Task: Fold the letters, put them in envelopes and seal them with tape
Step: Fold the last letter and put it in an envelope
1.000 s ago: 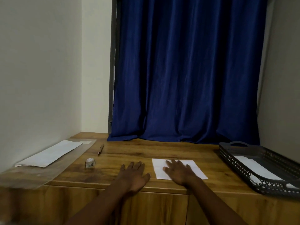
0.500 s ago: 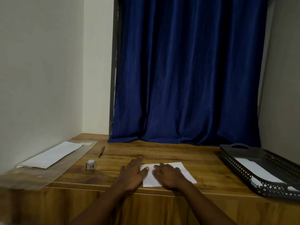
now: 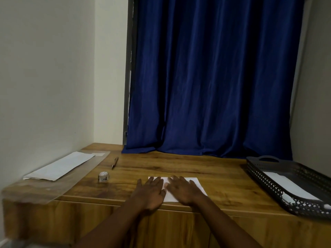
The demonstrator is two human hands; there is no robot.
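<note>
Wooden desk (image 3: 206, 169) fills the lower part of the head view, set into a corner between pale walls, with a dark blue curtain (image 3: 215, 77) hanging behind it down to the desk's back edge.

We record a white letter (image 3: 195, 183) lying flat near the front edge of the desk, at centre. Both hands rest on it, palms down. The left hand (image 3: 150, 192) lies with fingers straight and spread, covering the sheet's left part, its wrist over the desk edge. The right hand (image 3: 184, 190) lies just beside it, fingers likewise extended and flat on the paper. Neither hand grips anything. The two hands sit close together, their inner edges nearly touching; we cannot tell whether they meet.

To the left we note a small roll of tape (image 3: 103, 176) standing on the desk, apart from the letter. Beyond it lies a pen (image 3: 114, 163), angled toward the curtain. At the far left, a long white envelope (image 3: 60, 165) lies on a clear plastic sheet (image 3: 53, 185) that overhangs the desk edge.

At the right, a dark perforated tray (image 3: 304, 178) with a handle sits on the desk, holding white paper (image 3: 290, 187).
</note>
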